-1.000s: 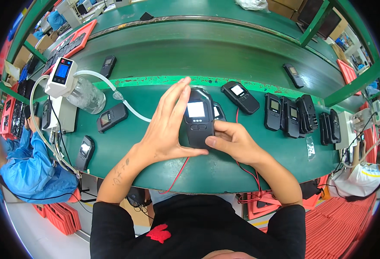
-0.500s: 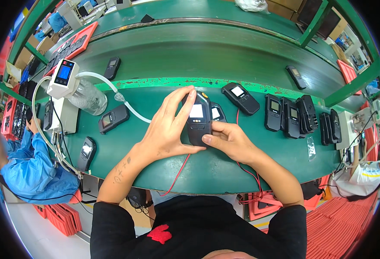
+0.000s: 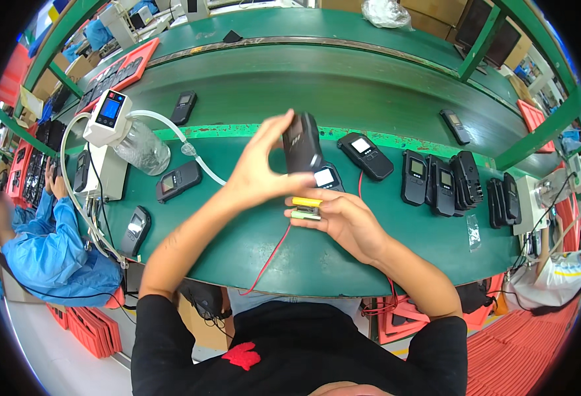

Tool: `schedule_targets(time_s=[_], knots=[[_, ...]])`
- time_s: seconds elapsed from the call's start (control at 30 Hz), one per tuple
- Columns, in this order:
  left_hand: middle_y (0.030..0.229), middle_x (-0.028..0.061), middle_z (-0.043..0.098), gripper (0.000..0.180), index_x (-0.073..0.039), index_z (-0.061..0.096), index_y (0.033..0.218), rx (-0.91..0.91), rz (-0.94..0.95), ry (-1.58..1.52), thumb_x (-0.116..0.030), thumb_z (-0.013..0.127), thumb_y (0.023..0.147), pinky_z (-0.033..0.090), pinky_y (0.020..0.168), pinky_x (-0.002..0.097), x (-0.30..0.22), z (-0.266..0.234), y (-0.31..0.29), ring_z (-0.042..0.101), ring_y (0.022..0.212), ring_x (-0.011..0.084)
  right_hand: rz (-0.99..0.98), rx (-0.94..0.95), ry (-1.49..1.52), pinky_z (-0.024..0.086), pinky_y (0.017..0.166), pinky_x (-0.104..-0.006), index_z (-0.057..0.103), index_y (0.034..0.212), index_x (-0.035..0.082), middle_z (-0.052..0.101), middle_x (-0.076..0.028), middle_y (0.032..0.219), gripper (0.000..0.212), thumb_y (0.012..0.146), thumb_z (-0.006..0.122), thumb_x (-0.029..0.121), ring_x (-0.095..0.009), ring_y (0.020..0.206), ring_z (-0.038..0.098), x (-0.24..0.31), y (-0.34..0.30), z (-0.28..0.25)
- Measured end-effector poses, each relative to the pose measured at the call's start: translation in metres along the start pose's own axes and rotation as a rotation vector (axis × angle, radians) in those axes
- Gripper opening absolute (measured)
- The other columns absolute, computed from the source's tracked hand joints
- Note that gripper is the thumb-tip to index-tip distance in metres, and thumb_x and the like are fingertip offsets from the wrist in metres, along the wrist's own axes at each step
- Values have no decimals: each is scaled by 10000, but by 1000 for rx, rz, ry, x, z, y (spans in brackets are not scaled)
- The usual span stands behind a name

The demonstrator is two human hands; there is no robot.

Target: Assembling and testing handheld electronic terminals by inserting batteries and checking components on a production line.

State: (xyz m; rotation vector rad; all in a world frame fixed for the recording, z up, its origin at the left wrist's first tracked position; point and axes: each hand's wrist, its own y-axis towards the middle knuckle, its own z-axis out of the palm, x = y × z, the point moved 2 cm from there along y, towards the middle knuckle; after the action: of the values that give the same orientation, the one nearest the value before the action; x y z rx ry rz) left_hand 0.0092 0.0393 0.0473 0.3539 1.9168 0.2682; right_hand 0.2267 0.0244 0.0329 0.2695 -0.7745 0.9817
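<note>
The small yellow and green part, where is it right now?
In the head view the yellow and green part sits near centre in the right hand, just below the black handheld device raised by the left hand.

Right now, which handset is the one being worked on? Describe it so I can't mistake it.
On the green bench, look to the middle, above the red wire. The left hand holds a black handset lifted and tilted; every other handset lies flat on the bench.

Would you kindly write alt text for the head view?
The left hand lifts a black handheld device above a green workbench, while the right hand holds a small yellow part. More handheld devices lie alongside.
</note>
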Motion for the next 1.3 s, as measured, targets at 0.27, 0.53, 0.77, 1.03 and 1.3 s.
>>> schedule_targets(time_s=[0.27, 0.53, 0.77, 1.03, 1.3], knots=[[1668, 268, 335, 1175, 55, 434, 1564, 143, -425, 699, -771, 732, 783, 329, 1240, 502, 127, -104, 145, 324, 1539, 412, 43, 28, -132, 460, 1213, -462, 510, 1462, -133, 574, -250, 1459, 483, 1012, 456, 31, -329, 1359, 589, -11, -1, -2], [1605, 226, 433, 602, -91, 544, 1503, -604, -1231, 928, -329, 599, 953, 395, 1155, 555, 195, -179, 133, 409, 1465, 404, 67, 6, -231, 506, 1164, -384, 545, 1473, -74, 620, -172, 1424, 444, 1072, 573, 114, -238, 1277, 643, -8, -2, -4], [1495, 257, 539, 567, -92, 558, 1462, -31, -888, 1115, -239, 612, 916, 480, 1091, 511, 177, -155, 142, 583, 1308, 435, 62, 9, -301, 558, 1056, -335, 587, 1441, -49, 660, -152, 1371, 428, 1051, 646, 116, -182, 1177, 674, -8, -3, -2], [1274, 108, 661, 733, 27, 501, 1420, -182, -407, -103, -89, 820, 770, 530, 1010, 368, 57, -33, 63, 651, 1134, 199, -409, -345, -515, 553, 892, -277, 668, 1302, -20, 680, -112, 1262, 303, 1010, 683, 61, -146, 992, 669, 11, -12, -16], [1428, 157, 601, 893, -32, 398, 1504, 151, -153, -456, 39, 893, 764, 531, 1109, 414, -20, 17, -40, 617, 1325, 268, -828, -479, -1194, 535, 828, -279, 683, 1226, -8, 670, -95, 1154, 369, 872, 788, -10, -151, 887, 646, 19, -4, -9]])
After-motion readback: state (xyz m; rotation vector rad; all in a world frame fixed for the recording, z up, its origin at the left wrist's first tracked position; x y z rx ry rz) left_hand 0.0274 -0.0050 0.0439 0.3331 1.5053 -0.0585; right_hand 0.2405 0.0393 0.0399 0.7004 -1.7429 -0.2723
